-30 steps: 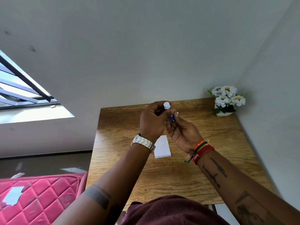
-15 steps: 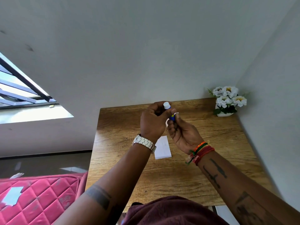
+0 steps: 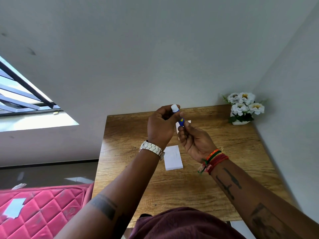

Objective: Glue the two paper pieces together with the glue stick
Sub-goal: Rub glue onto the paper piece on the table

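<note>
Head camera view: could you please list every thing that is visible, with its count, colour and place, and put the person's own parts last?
glue stick: 1, blue body with white end, held above the table between both hands
paper pieces: 2, white, one flat on the table near the middle, another mostly hidden behind the hands
table: 1, brown wood, in the corner of the room
flower pot: 1, white with white flowers, far right corner of the table
mattress: 1, pink quilted, lower left
window: 1, dark bars, left
left hand: 1, silver watch on the wrist, gripping the glue stick
right hand: 1, red, orange and green bands on the wrist, gripping the glue stick
</note>
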A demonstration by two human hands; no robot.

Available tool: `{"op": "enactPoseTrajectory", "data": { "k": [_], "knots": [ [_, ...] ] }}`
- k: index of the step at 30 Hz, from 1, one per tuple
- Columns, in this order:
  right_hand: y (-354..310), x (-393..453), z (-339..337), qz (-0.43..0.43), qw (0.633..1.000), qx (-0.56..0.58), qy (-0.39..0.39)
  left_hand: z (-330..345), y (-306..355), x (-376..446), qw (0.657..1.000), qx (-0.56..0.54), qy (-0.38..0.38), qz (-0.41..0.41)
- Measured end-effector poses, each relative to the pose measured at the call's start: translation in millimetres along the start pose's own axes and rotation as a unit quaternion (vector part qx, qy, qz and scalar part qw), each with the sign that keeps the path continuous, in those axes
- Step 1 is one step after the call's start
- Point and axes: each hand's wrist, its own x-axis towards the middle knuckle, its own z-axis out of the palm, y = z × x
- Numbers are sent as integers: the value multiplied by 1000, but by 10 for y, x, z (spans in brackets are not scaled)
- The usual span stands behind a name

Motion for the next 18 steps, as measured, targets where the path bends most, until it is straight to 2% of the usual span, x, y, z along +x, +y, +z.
{"op": "enactPoseTrajectory", "data": {
  "k": [4, 7, 10, 14, 16, 18],
  "knots": [
    [-29, 32, 8, -2, 998, -61, -21, -52, -44, 23, 1000, 7, -26, -12],
    [-64, 43, -7, -8, 995, -96, -37, -77, -136, -2, 997, -9, -48, -59],
    [-45, 67, -72, -10, 994, -110, -17, -91, -267, -42, 993, -35, -53, -100],
    [60, 95, -169, -3, 997, -69, 17, -95, -436, -118, 982, -110, -76, -133],
    [95, 94, -216, -4, 998, -41, 46, -130, -592, -163, 985, -79, -76, -132],
    [129, 86, -285, -7, 996, -23, 84, -211, -782, -198, 990, 46, -55, -123]
  ]
}}
